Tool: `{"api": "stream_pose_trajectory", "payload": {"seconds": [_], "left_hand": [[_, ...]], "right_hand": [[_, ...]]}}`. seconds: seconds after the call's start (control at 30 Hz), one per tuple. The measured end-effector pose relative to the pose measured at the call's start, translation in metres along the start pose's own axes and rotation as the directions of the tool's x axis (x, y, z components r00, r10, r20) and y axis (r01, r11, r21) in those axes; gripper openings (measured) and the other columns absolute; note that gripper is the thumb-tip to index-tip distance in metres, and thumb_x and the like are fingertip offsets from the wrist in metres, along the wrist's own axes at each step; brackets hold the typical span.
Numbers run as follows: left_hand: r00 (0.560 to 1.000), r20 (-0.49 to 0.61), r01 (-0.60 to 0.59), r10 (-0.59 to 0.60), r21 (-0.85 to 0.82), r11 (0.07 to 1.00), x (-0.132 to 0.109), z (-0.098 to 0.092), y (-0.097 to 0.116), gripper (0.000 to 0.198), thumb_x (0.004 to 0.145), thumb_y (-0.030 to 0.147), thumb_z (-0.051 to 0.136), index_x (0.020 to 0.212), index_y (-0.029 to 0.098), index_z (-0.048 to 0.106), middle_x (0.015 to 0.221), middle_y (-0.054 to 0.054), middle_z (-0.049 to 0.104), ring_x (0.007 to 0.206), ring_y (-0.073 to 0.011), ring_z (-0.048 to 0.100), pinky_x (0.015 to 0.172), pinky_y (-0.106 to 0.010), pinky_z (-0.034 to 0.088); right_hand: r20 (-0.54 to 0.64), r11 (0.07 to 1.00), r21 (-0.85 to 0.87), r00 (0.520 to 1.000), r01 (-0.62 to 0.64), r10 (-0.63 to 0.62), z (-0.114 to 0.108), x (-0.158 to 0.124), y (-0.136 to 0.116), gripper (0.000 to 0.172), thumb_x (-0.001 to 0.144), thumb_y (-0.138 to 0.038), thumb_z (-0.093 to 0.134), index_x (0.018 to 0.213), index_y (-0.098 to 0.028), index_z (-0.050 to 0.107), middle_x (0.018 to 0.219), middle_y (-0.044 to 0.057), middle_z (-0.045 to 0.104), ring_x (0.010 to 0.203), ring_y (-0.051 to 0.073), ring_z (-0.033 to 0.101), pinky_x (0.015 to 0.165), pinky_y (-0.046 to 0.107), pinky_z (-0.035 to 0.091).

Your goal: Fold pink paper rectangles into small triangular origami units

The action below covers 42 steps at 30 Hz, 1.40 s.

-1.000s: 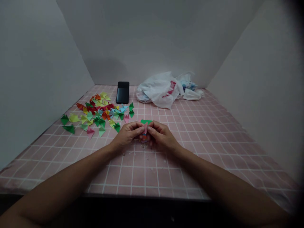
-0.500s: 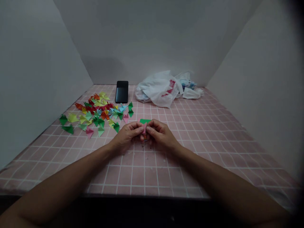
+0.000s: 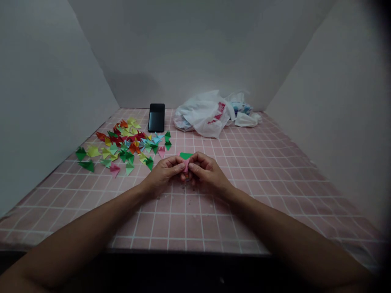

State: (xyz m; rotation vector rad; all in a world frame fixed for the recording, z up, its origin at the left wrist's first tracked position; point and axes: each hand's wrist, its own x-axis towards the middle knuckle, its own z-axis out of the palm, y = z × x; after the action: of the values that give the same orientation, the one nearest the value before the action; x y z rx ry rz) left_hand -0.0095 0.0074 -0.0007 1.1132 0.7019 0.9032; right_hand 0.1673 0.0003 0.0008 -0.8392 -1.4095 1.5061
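Between my two hands is a small piece of folded pink paper. My left hand pinches its left side with thumb and forefinger. From the right, my right hand grips the other side in the same way. Fingers cover much of the paper, so its exact folded shape is hidden. Green paper shows just behind my fingertips, and something orange lies partly hidden below them. Off to the left spreads a pile of small folded paper pieces in red, orange, yellow, green, blue and pink.
A black phone lies behind the folded papers. White plastic bags sit crumpled against the back wall. The pink checked tablecloth runs between walls on both sides, with its front edge close to me.
Both hands stay in nearly the same place with the pink paper. My fingers shift very slightly on it, and a bit more of its pink surface shows.
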Motion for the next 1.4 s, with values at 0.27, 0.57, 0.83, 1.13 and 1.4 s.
{"api": "stream_pose_trajectory", "payload": {"seconds": [0.27, 0.57, 0.83, 1.13, 1.4], "left_hand": [[0.995, -0.007, -0.094, 0.101, 0.303, 0.948, 0.001, -0.001, 0.007, 0.029, 0.08, 0.042, 0.075, 0.08, 0.015, 0.064, 0.067, 0.002, 0.061, 0.055, -0.0091, 0.055, 0.057, -0.023, 0.047], [0.991, -0.055, -0.109, 0.125, 0.233, 0.966, -0.002, 0.003, 0.001, 0.03, 0.082, 0.042, 0.075, 0.083, 0.016, 0.06, 0.069, 0.004, 0.059, 0.051, -0.0067, 0.054, 0.053, -0.02, 0.046], [0.997, -0.011, -0.074, 0.079, 0.252, 0.965, -0.001, -0.001, -0.001, 0.026, 0.086, 0.04, 0.072, 0.083, 0.016, 0.061, 0.067, 0.003, 0.057, 0.053, -0.007, 0.053, 0.052, -0.019, 0.044], [0.999, -0.042, -0.018, 0.026, 0.187, 0.982, -0.002, 0.0, -0.002, 0.031, 0.085, 0.044, 0.073, 0.082, 0.016, 0.06, 0.074, 0.002, 0.057, 0.056, -0.0065, 0.052, 0.054, -0.019, 0.046], [1.0, 0.001, -0.017, 0.017, 0.191, 0.981, -0.001, 0.0, -0.002, 0.029, 0.085, 0.041, 0.073, 0.079, 0.016, 0.06, 0.069, 0.003, 0.054, 0.053, -0.0062, 0.048, 0.051, -0.019, 0.043]], "right_hand": [[-0.08, 0.936, -0.308, 0.975, 0.173, -0.207, 0.0, -0.003, 0.001, 0.006, 0.086, -0.027, 0.058, 0.084, -0.021, 0.058, 0.073, -0.001, 0.059, 0.066, 0.014, 0.054, 0.059, 0.027, 0.041], [-0.075, 0.888, -0.423, 0.969, 0.182, -0.235, 0.0, -0.002, -0.002, 0.013, 0.086, -0.027, 0.057, 0.074, -0.021, 0.055, 0.066, -0.002, 0.055, 0.059, 0.012, 0.049, 0.056, 0.027, 0.037], [-0.102, 0.91, -0.373, 0.966, 0.183, -0.237, 0.003, -0.005, -0.001, 0.01, 0.085, -0.026, 0.059, 0.078, -0.022, 0.053, 0.067, -0.002, 0.053, 0.06, 0.012, 0.048, 0.054, 0.026, 0.037], [-0.073, 0.918, -0.374, 0.983, 0.132, -0.171, 0.003, -0.006, 0.0, 0.014, 0.089, -0.029, 0.057, 0.078, -0.022, 0.052, 0.064, -0.002, 0.053, 0.057, 0.013, 0.047, 0.051, 0.026, 0.036], [-0.084, 0.901, -0.399, 0.972, 0.17, -0.221, 0.001, -0.005, 0.001, 0.007, 0.085, -0.024, 0.059, 0.08, -0.022, 0.055, 0.07, 0.0, 0.057, 0.061, 0.014, 0.052, 0.053, 0.026, 0.04]]}}
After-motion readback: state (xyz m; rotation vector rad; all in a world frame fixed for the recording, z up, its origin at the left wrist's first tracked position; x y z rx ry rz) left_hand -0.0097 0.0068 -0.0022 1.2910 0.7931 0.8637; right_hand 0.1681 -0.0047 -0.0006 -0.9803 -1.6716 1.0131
